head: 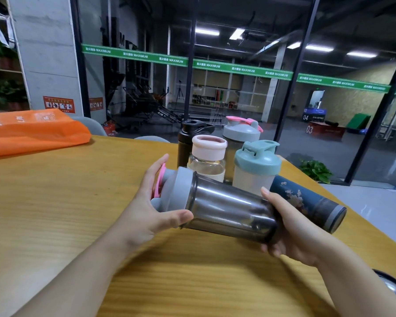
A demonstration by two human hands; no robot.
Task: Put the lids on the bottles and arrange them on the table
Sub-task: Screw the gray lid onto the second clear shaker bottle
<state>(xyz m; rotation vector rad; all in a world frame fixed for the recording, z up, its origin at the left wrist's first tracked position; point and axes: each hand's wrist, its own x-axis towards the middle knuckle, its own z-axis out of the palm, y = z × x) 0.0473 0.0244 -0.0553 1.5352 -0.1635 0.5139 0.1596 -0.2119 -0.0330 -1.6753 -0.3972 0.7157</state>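
Note:
A smoky clear shaker bottle [226, 208] lies sideways in the air above the wooden table [55, 191]. Its grey lid [180, 191], with a pink flip tab, points left. My left hand [156, 209] wraps around the lid, thumb below and fingers behind it. My right hand [290, 227] grips the bottle's base. Behind stand a black bottle [188, 138], a clear bottle with a cream-pink lid [208, 148], a grey-lidded shaker with pink tab [241, 130] and a teal-lidded shaker [257, 161]. A dark blue patterned flask [311, 202] lies on its side at the right.
An orange bag [32, 131] lies at the table's far left. The table's right edge runs diagonally past the flask. A dark round object [393, 287] shows at the lower right corner. Glass walls and a potted plant [316, 170] stand beyond the table.

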